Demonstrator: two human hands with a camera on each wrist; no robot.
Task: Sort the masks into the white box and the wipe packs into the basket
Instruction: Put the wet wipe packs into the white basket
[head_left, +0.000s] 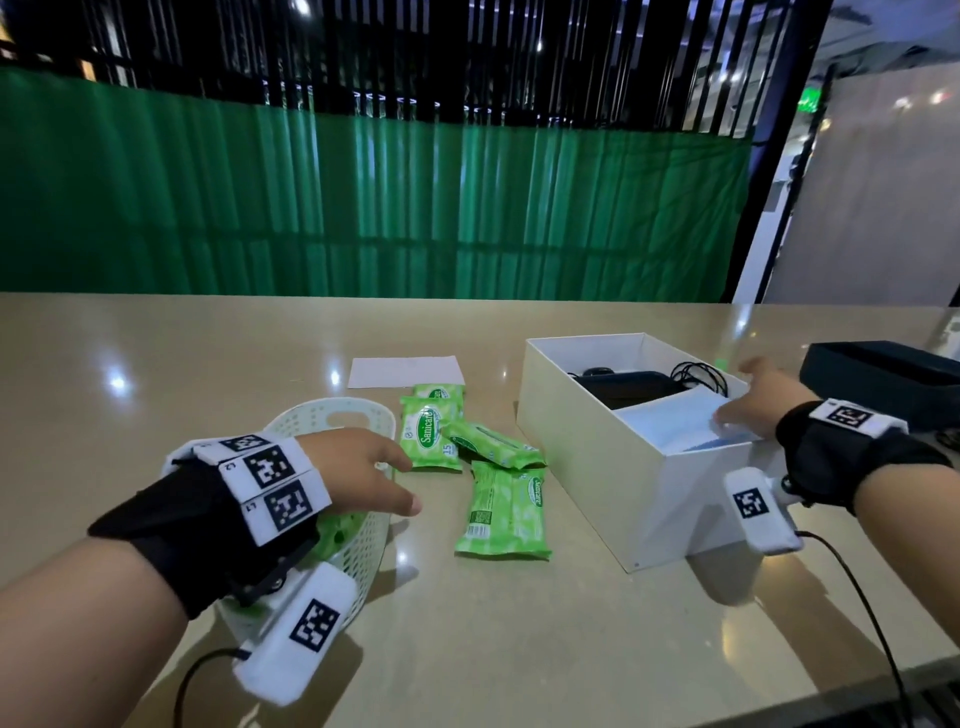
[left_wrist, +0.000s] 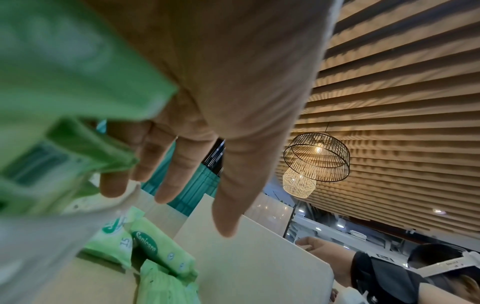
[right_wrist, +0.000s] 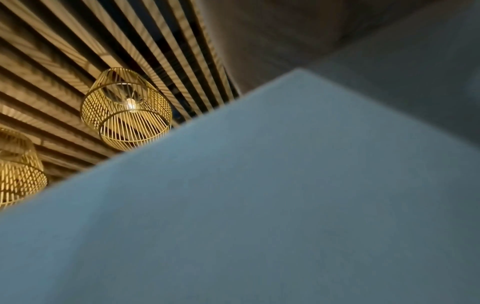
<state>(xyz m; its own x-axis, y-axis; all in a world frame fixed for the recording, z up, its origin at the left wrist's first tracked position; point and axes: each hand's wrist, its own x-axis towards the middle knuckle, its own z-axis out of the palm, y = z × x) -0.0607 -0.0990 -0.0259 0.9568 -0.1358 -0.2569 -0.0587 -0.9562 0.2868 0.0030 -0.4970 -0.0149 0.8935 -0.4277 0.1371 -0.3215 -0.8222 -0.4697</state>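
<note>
My left hand (head_left: 400, 483) hovers over the white perforated basket (head_left: 332, 408) with straight fingers and holds nothing. A green wipe pack (head_left: 337, 525) lies inside the basket; the left wrist view shows it blurred (left_wrist: 64, 72) beside my open left hand (left_wrist: 168, 197). Several green wipe packs (head_left: 431, 431) lie on the table between the basket and the white box (head_left: 587, 467). My right hand (head_left: 748, 395) reaches into the box's near right corner, fingers spread over light blue masks (head_left: 675, 426). Black masks (head_left: 628, 389) with cords fill the box's far half. The right wrist view shows only a blurred pale blue surface (right_wrist: 259, 205).
A white paper sheet (head_left: 405, 371) lies behind the wipe packs. A dark box (head_left: 883, 369) stands at the far right. A black cable (head_left: 857, 597) trails from my right wrist across the table near its front edge.
</note>
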